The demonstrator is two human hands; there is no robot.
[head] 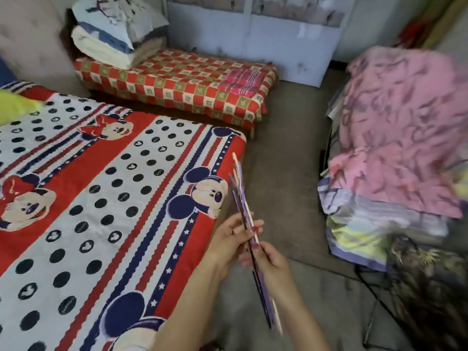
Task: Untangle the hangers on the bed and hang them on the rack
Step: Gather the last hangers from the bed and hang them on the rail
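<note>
I hold the hangers point(249, 239) edge-on over the floor, at 3 o'clock from the bed point(106, 188). My left hand point(234, 239) pinches them mid-bundle; my right hand point(272, 262) has its grip curled round them lower down (purple, pale and dark ones, blurred together).

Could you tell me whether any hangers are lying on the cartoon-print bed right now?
No: the hangers are held edge-on in both hands, left hand and right hand, past the bed's corner.

Pink cloth point(400, 127) blurred; hangers point(243, 214) edge-on, uncountable.
</note>
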